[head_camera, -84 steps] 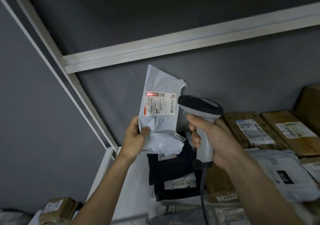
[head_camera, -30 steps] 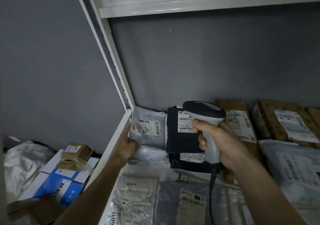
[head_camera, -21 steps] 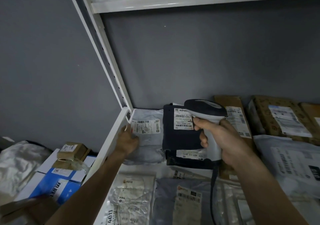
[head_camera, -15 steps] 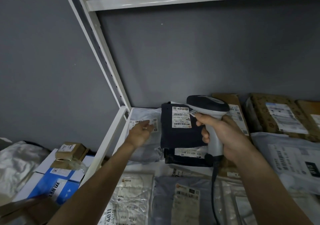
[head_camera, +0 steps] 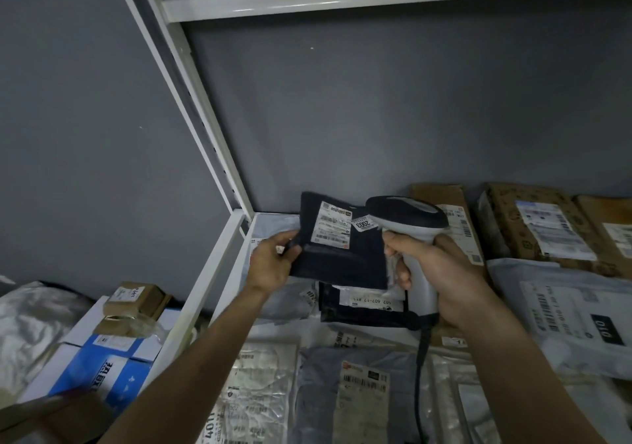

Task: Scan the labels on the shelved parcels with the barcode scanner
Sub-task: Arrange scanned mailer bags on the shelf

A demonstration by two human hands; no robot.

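Observation:
My left hand point(head_camera: 273, 262) grips the left edge of a black parcel point(head_camera: 342, 259) and holds it tilted up above the shelf. Its white label point(head_camera: 331, 226) faces me, with a small tag reading 2003 beside it. My right hand point(head_camera: 441, 272) grips the handle of the grey barcode scanner point(head_camera: 408, 219), whose dark head sits just right of the label. The grey parcel point(head_camera: 273, 226) lies flat in the shelf's back left corner, mostly hidden behind my left hand.
A second black parcel point(head_camera: 362, 307) lies under the lifted one. Brown cardboard boxes point(head_camera: 533, 224) line the back right, and grey and clear bags point(head_camera: 342, 392) cover the shelf front. A white shelf post point(head_camera: 191, 108) rises at the left. Boxes point(head_camera: 102, 351) sit on the floor outside.
My left hand set the grey parcel down in the back corner, moved right and lifted the black parcel by its edge. The scanner stayed beside the labels.

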